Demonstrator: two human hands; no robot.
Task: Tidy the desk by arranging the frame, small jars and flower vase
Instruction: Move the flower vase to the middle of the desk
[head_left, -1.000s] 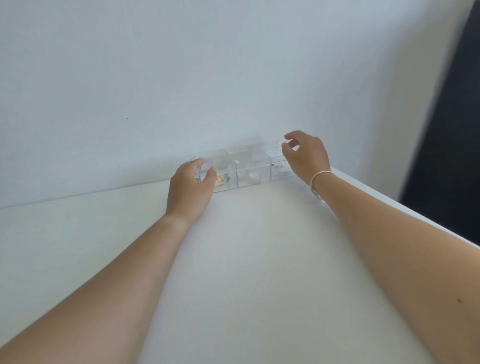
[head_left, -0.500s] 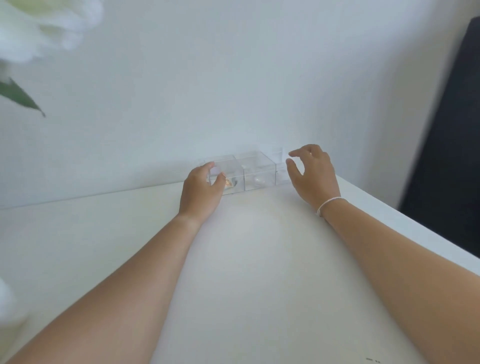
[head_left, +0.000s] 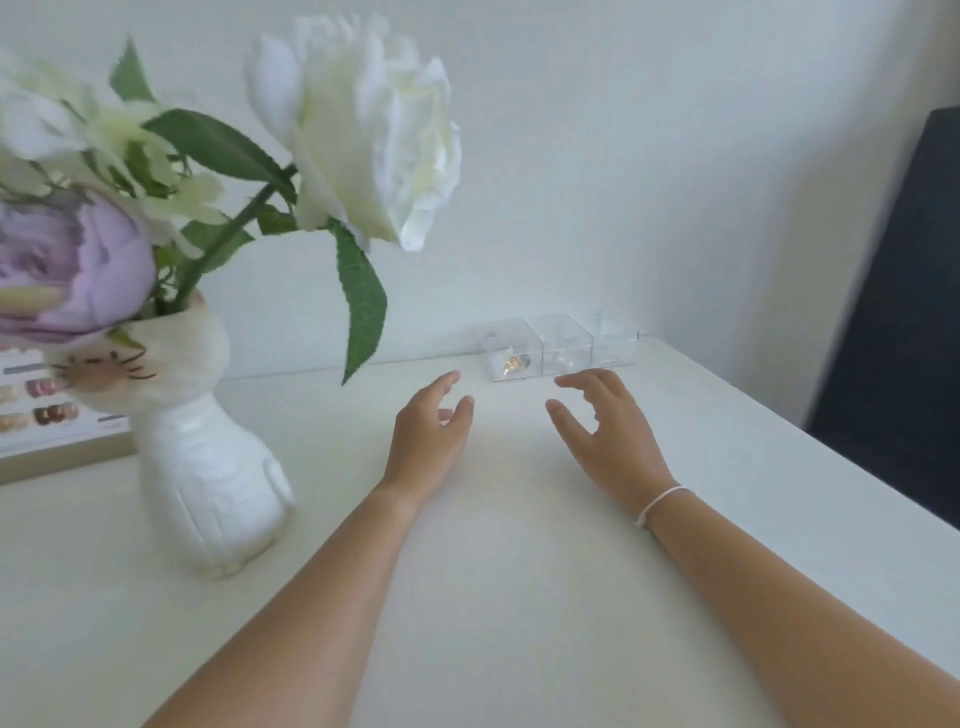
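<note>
Nearest, two bare forearms run up from bottom of frame over the white desk (head_left: 519, 597). Left hand (head_left: 428, 431) sits center frame, palm down, fingers loose & spread, gripping nothing. Right hand (head_left: 608, 431) just right of it, fingers splayed & slightly curled, also empty; thin white wrist band (head_left: 662, 501) on that arm. Can't tell if either palm touches the desk. Both hands apart from each other and short of the jars.

Left of frame, mid depth: flower vase (head_left: 208, 483), white, cat-shaped w/ whisker face, upright on desk, well apart from the hands. White bloom (head_left: 374, 124) upper center-left, purple bloom (head_left: 67, 270) at left edge, green leaves between; all blurred.

Behind vase, left edge: frame (head_left: 47, 426), wood-tone border, rows of small pinkish/brown items on it, partly hidden by vase; can't tell if flat or leaning.

Farthest, center-right against wall (head_left: 623, 156): small jars (head_left: 558, 347), three clear boxes in a row touching side by side, near the desk's back corner. Leftmost has a small gold bit inside; others' contents unclear. Dark panel (head_left: 904, 312) at right edge.
</note>
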